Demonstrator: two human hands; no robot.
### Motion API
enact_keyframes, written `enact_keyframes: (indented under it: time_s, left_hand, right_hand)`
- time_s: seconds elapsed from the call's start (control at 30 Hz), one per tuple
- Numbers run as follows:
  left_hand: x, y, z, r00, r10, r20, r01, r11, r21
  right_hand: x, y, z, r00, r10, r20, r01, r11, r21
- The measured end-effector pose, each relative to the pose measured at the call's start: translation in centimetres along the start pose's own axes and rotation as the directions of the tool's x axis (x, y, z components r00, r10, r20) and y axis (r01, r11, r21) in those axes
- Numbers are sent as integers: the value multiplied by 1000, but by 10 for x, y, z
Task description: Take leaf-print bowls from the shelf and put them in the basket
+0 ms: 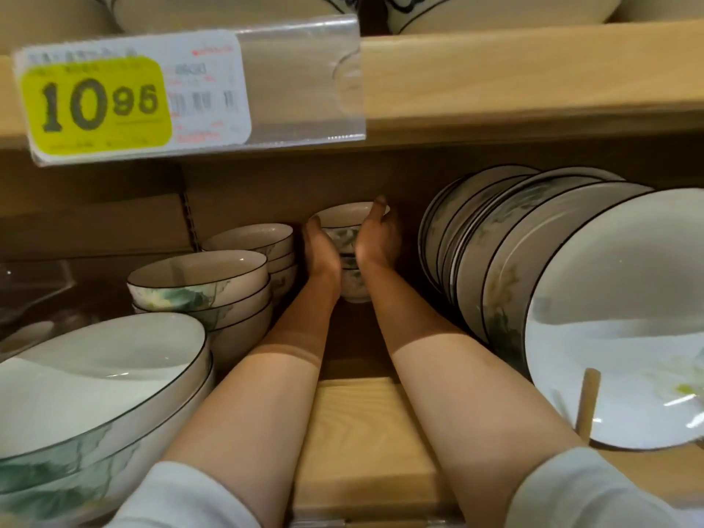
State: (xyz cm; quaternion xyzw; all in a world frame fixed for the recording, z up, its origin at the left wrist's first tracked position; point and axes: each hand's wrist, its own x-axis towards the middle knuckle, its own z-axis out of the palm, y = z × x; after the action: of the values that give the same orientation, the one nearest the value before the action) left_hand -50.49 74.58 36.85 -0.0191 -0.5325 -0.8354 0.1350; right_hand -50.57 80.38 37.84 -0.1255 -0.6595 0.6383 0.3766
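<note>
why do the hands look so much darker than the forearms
Head view: the upper shelf shades the recess, so the left hand and right hand on the bowl stack sit in shadow; head view: price tag is soft, front plate shows glare.

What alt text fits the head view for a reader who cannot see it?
Both hands reach into a wooden shelf: the left hand and right hand clasp a stack of small leaf-print bowls from either side. Larger bowl stacks stand to the left, plates on edge to the right, a 10.95 price tag above.
</note>
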Motion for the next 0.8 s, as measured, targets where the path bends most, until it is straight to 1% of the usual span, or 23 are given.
enact_keyframes:
  time_s: [0.1,0.23,0.5,0.6,0.7,0.8]
  left_hand:
    - [-2,-4,1,999,-21,27,20,998,52]
    - [-3,-8,0,997,-52,49,47,995,93]
    - [-9,-7,1,999,-39,33,34,991,131]
    - [-13,-5,0,998,-59,30,54,989,135]
    - [-19,0,0,996,-92,16,90,988,122]
    - [-27,9,-2,996,-90,8,89,991,98]
  right_hand:
    - [1,9,-3,998,69,4,-69,998,1]
    - [1,15,-6,988,146,44,-148,988,46]
    - [-1,14,-9,987,149,66,-152,988,40]
    - [-3,12,-10,984,158,76,-161,986,36]
    - [-7,7,-12,989,135,52,-137,990,31]
    - [-18,2,-14,992,124,22,-124,992,21]
